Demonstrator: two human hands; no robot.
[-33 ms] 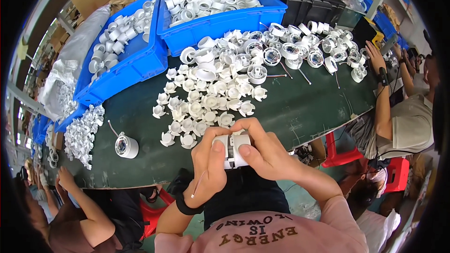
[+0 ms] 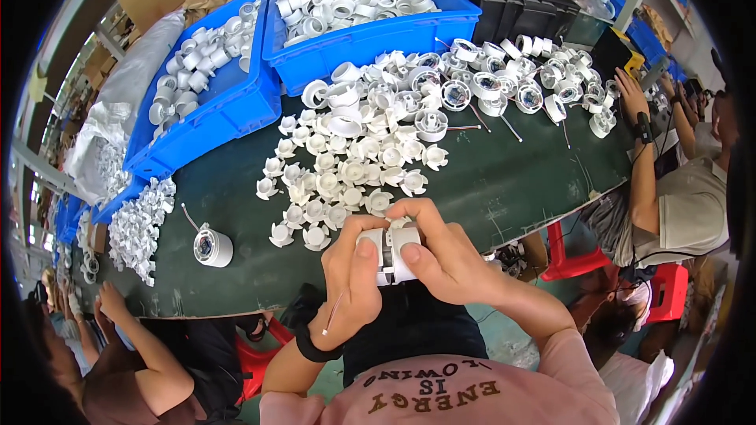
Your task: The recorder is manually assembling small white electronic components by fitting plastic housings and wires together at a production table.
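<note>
Near the table's front edge, both of my hands grip a white cylindrical plastic housing (image 2: 403,253), with a dark gap between its two halves. My left hand (image 2: 351,271) is closed round the left half, its thumb on top. My right hand (image 2: 453,260) clasps the right half between thumb and fingers. A thin wire (image 2: 334,313) with a small white plug dangles past my left palm. Just beyond my fingers lies a heap of white finned impeller-like parts (image 2: 327,181). To the left, a finished-looking white cylinder (image 2: 213,246) with a round motor-like top and a wire stands alone on the dark green table.
Blue bins (image 2: 370,35) of white rings and cups stand at the back, beside a black crate (image 2: 504,8). Wired motor units (image 2: 529,97) crowd the right rear. Small white pieces (image 2: 142,228) are piled at left. Co-workers' hands (image 2: 632,94) are at the table's right and left.
</note>
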